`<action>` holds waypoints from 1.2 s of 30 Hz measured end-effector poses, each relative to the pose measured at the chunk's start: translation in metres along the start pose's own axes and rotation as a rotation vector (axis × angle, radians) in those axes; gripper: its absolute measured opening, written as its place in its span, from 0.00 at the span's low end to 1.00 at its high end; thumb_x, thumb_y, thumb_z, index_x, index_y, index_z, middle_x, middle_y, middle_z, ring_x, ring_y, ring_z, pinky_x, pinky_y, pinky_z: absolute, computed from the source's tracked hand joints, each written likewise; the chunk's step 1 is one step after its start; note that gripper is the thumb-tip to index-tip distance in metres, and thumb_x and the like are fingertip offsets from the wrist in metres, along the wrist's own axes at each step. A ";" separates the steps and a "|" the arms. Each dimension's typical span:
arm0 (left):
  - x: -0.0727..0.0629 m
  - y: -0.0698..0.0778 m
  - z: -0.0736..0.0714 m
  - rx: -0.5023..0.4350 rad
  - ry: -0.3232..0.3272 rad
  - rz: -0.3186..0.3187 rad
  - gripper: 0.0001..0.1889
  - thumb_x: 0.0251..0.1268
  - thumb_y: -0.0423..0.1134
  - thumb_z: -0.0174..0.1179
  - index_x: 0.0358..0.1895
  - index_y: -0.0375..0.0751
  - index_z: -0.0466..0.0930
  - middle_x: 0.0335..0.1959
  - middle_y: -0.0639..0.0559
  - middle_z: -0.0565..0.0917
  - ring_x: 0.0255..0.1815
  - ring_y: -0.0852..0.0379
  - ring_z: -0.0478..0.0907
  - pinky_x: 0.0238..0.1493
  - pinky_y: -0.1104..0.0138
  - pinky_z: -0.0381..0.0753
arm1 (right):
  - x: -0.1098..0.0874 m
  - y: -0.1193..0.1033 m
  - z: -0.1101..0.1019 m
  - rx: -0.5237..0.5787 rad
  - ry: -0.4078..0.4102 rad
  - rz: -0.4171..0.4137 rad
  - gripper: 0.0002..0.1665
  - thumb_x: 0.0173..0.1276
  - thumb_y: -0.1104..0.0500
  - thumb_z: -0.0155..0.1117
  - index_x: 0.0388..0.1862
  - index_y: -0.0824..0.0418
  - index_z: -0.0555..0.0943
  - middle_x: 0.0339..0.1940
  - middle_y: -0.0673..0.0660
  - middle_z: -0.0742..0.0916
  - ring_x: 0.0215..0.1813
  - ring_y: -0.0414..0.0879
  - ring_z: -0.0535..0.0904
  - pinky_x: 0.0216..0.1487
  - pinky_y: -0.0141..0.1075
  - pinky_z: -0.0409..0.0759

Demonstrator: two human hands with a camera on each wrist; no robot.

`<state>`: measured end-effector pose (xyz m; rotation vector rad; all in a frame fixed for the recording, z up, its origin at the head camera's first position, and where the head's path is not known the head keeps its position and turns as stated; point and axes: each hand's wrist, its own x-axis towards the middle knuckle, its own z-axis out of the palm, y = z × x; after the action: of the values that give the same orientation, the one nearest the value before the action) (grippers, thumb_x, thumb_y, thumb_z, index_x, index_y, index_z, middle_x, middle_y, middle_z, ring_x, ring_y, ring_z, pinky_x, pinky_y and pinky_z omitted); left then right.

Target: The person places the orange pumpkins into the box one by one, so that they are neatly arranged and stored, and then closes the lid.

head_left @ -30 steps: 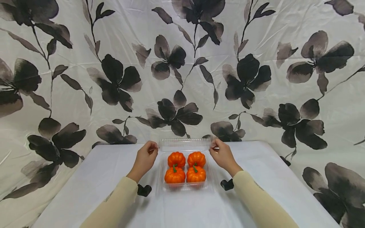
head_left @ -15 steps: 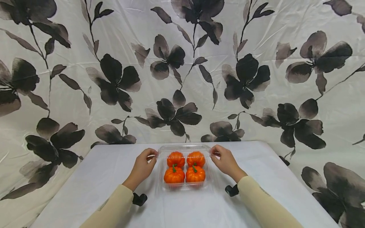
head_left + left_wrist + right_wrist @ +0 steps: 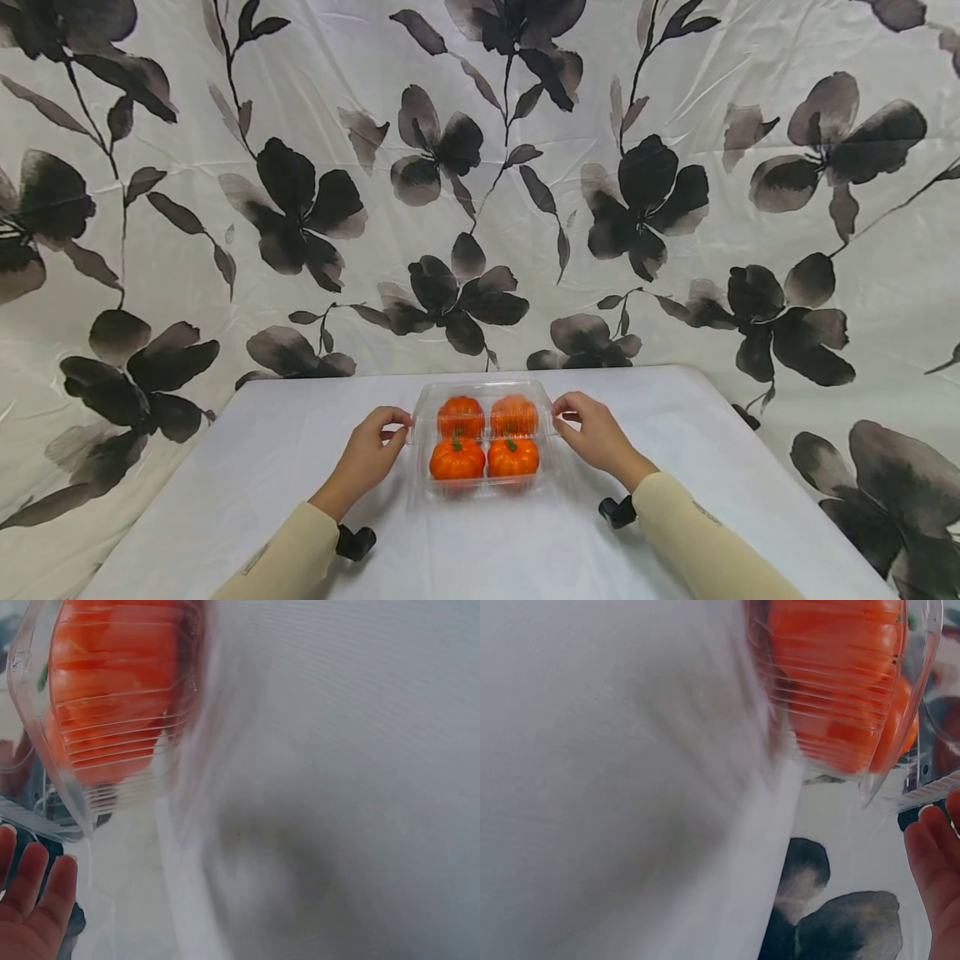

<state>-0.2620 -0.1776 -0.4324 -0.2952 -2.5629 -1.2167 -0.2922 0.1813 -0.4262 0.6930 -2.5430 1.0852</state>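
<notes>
Several orange pumpkins [image 3: 457, 460] with green stems sit in two rows inside a clear plastic clamshell container [image 3: 487, 492]. Its hinged lid [image 3: 480, 388] leans forward over the back row, while the front row shows uncovered. At the lid's left edge, my left hand [image 3: 369, 454] pinches the plastic between thumb and fingers. My right hand [image 3: 598, 437] pinches the opposite edge at about the same height. In the left wrist view, the ribbed container wall [image 3: 124, 742] stands beyond my fingers [image 3: 56, 896]; the right wrist view mirrors this, with fingers [image 3: 924, 859] by the lid.
A white-covered table [image 3: 285, 467] carries the container near its far edge. Behind it hangs a pale cloth [image 3: 540, 292] printed with dark flowers. Black wrist cameras [image 3: 355, 543] sit below both sleeves.
Both hands have swung the lid forward and down from nearly upright at the back until it overhangs the back pumpkins. The container has stayed in place.
</notes>
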 end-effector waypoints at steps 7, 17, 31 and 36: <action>-0.007 -0.005 0.002 0.009 -0.012 -0.022 0.09 0.68 0.28 0.51 0.42 0.45 0.79 0.50 0.49 0.80 0.57 0.50 0.76 0.55 0.55 0.81 | -0.008 0.001 0.002 -0.003 -0.047 0.047 0.10 0.64 0.62 0.66 0.43 0.56 0.79 0.43 0.51 0.83 0.51 0.51 0.82 0.55 0.46 0.82; -0.013 -0.007 0.004 0.002 -0.032 -0.086 0.10 0.70 0.33 0.51 0.42 0.47 0.83 0.51 0.50 0.80 0.54 0.52 0.76 0.52 0.60 0.83 | -0.018 0.003 0.001 -0.006 -0.077 0.100 0.09 0.67 0.64 0.58 0.44 0.53 0.80 0.45 0.48 0.83 0.50 0.44 0.81 0.54 0.40 0.83; -0.023 -0.004 0.010 0.037 -0.049 -0.139 0.08 0.66 0.40 0.59 0.45 0.47 0.82 0.50 0.51 0.81 0.53 0.53 0.78 0.52 0.59 0.83 | -0.025 0.001 0.006 0.114 -0.127 0.376 0.08 0.71 0.57 0.55 0.47 0.50 0.78 0.50 0.50 0.84 0.47 0.44 0.82 0.52 0.43 0.83; -0.027 -0.005 0.011 0.026 -0.054 -0.160 0.10 0.64 0.40 0.61 0.47 0.47 0.81 0.51 0.51 0.81 0.53 0.52 0.77 0.53 0.58 0.83 | -0.028 0.002 0.007 0.170 -0.142 0.399 0.10 0.71 0.57 0.55 0.48 0.52 0.78 0.50 0.51 0.83 0.43 0.45 0.83 0.48 0.40 0.84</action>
<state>-0.2397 -0.1737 -0.4524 -0.1212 -2.6909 -1.2441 -0.2700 0.1864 -0.4443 0.3124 -2.8115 1.4378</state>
